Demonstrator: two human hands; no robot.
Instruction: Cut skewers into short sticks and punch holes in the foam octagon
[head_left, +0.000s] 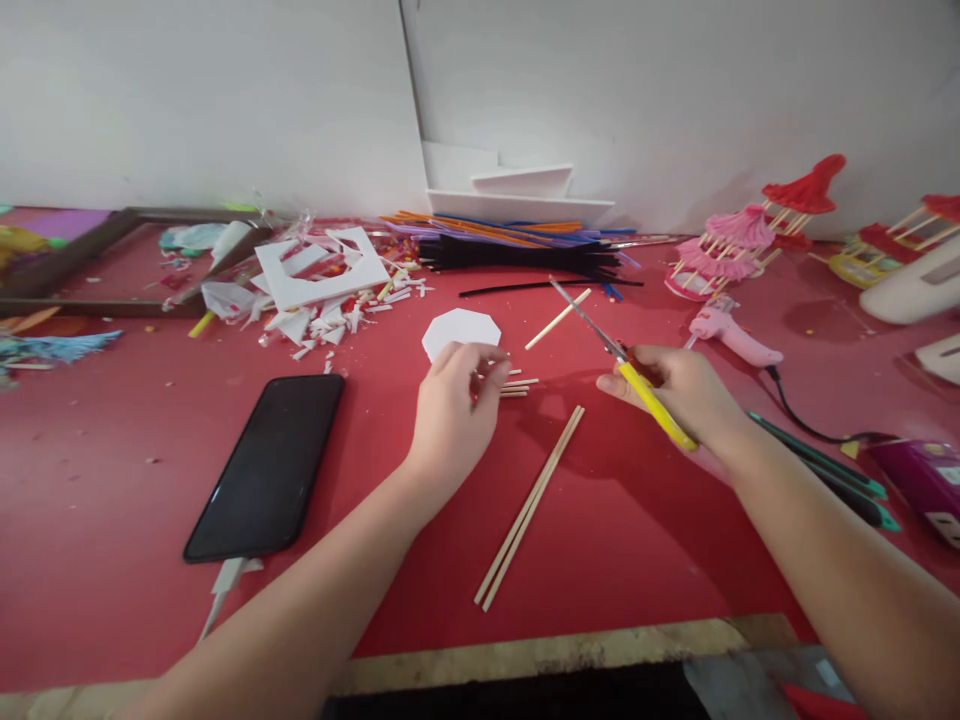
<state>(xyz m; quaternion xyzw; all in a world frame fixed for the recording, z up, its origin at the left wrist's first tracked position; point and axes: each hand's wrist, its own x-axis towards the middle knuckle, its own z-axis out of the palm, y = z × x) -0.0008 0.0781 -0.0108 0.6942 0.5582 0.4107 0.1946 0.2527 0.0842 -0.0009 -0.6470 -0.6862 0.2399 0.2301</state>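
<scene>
My right hand [686, 392] grips yellow-handled scissors [616, 355], whose blades point up and left above the red table [112, 480]. My left hand [457, 405] is curled with fingertips pinched on several short wooden sticks [519, 386] lying on the table. Just beyond it lies a white octagonal cutout [461, 328]. A single short stick [558, 319] lies under the scissor blades. Two long wooden sticks [531, 507] lie side by side between my forearms.
A black phone [268, 464] lies at the left. White foam scraps [315, 300] and a bundle of coloured pipe cleaners [517, 248] sit at the back. A pink glue gun [726, 334], small pagoda models [754, 235] and green-tipped tools [825, 470] are at the right.
</scene>
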